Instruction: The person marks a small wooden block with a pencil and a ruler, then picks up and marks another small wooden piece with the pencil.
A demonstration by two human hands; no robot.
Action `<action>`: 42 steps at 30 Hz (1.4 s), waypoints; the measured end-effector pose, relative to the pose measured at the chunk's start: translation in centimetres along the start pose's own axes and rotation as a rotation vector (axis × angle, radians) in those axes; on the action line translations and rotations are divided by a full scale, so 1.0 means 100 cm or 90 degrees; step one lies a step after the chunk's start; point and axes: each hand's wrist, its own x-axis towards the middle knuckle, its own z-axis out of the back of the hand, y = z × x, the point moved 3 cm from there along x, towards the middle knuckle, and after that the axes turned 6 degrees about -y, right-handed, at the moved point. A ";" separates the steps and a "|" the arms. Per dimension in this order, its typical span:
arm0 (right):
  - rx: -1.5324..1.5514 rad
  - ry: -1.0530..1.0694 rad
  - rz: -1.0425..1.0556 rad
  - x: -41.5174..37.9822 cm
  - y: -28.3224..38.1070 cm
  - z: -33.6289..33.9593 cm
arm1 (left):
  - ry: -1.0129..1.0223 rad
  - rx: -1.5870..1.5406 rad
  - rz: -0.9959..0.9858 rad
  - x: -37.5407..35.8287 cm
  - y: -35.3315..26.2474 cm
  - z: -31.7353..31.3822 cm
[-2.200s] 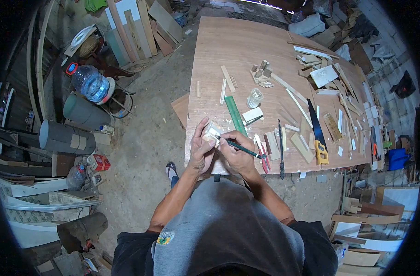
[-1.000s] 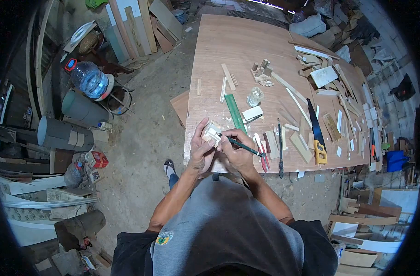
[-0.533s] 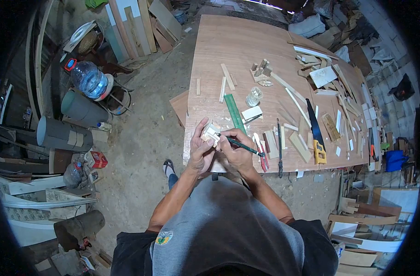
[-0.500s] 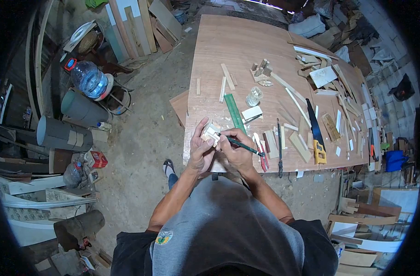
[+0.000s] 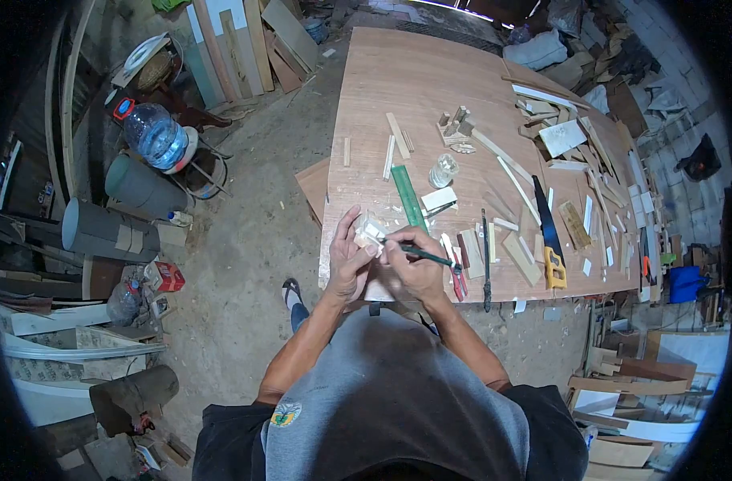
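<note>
My left hand [image 5: 349,255] is closed around a small pale wooden piece [image 5: 371,231], holding it over the table's near edge. The fingers hide part of its shape. In a pen-like grip, my right hand [image 5: 418,268] holds a dark pen-shaped tool [image 5: 432,256], its tip at the wooden piece and its thick back end pointing right. I cannot make out the tip. Just beyond my hands lie a green ruler [image 5: 408,196] and a white block [image 5: 439,198]. A clear jar [image 5: 444,171] stands behind the block.
On the wooden table [image 5: 430,72] lie a handsaw [image 5: 552,252] with a yellow handle, red-handled pliers [image 5: 456,272], a thin dark file-like tool [image 5: 486,260] and several wood strips. Offcuts [image 5: 562,138] are piled at the right. A water bottle [image 5: 159,140] stands on a stool at the left.
The wooden piece has turned slightly in my left hand. My right hand and the dark tool have shifted a little to the right; the grips stay the same.
</note>
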 end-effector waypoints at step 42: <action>-0.164 -0.018 0.071 0.000 0.019 -0.007 | -0.117 0.743 -0.512 -0.021 -0.013 -0.006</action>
